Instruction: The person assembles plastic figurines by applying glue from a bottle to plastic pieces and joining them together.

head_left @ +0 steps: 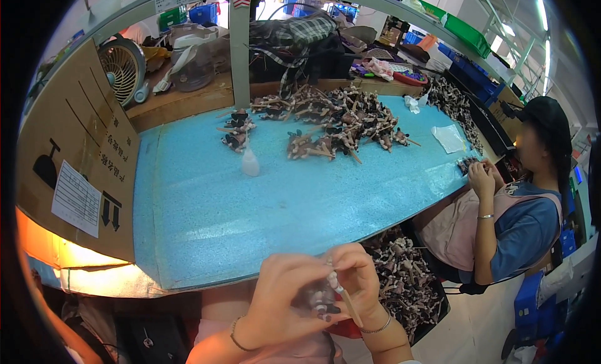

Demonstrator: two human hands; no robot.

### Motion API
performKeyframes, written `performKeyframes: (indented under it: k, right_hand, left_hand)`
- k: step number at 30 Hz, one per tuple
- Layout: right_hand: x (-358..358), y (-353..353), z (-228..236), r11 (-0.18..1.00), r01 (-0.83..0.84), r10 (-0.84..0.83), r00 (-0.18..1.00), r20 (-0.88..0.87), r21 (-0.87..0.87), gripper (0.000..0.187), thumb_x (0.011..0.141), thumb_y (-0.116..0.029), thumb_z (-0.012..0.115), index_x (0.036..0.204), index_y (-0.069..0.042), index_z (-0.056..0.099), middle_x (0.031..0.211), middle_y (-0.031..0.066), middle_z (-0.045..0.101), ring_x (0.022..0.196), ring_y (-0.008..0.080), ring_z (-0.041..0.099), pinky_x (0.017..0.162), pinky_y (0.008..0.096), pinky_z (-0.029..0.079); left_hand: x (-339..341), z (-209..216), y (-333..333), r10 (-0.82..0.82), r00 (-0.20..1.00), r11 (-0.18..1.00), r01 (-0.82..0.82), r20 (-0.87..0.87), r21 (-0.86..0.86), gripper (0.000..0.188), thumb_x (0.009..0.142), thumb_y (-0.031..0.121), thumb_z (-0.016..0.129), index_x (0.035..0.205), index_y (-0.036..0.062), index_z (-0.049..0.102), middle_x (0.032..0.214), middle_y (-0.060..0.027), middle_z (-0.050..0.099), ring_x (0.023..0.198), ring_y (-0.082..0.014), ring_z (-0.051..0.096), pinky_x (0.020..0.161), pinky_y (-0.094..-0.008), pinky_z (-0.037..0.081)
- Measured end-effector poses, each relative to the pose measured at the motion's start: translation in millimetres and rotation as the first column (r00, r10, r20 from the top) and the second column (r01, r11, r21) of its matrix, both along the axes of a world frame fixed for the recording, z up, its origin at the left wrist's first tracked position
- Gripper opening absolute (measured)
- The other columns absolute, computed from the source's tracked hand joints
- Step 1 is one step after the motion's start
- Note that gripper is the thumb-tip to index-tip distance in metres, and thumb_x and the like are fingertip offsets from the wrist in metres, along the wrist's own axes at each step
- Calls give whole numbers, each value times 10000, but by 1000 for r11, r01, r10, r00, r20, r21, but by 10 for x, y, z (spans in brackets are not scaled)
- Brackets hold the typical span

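Close to the table's front edge, my left hand and my right hand are brought together around a small dark-and-white figurine. My fingers are closed on it from both sides and cover much of it, and motion blurs its details. From the figurine a flat wooden stick points down toward my right wrist. Farther off on the blue tabletop stands a white squeeze bottle with a thin nozzle. Beside it lie a few similar figurines.
A large pile of figurines with sticks covers the far tabletop. At the left stands a cardboard box, with a fan behind it. A bin of figurines sits below the edge, near a seated co-worker on the right.
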State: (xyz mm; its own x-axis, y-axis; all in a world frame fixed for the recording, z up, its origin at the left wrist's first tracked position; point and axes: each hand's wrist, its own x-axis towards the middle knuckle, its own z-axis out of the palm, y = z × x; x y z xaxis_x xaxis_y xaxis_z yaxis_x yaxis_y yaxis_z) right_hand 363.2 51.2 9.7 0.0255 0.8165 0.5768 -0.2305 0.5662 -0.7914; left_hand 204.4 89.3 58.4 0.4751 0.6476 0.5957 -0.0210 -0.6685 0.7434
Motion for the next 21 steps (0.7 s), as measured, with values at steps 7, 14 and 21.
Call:
performKeyframes:
  k: [7, 14, 21]
  right_hand:
    - [-19, -106, 64, 992, 121, -125, 980, 153, 35, 580, 672, -128, 773, 1151, -12, 467, 1098, 126, 431, 1023, 236, 469, 885, 331, 394]
    - [23, -239, 52, 938, 341, -341, 894, 290, 51, 603, 703, -290, 767, 1152, -4, 483, 1090, 117, 422, 993, 212, 463, 845, 316, 406]
    - [-57, -310, -19, 932, 232, -265, 960, -86, -277, 643, 671, -288, 789, 1156, -26, 457, 1137, 95, 398, 1049, 193, 453, 868, 310, 422]
  left_hand:
    - [-34, 20, -54, 22, 998, 1000, -22, -51, 0, 578, 557, 265, 827, 1054, 104, 580, 961, -39, 581, 878, -225, 540, 764, -335, 367]
    - [23, 230, -30, -11, 959, 999, 21, -282, 30, 647, 589, 273, 795, 1145, 83, 525, 959, -46, 584, 840, -226, 545, 770, -348, 367]
    - [169, 102, -7, -20, 959, 998, 35, -282, 48, 826, 534, 299, 839, 1231, 62, 465, 1032, -28, 600, 816, -178, 514, 802, -312, 346]
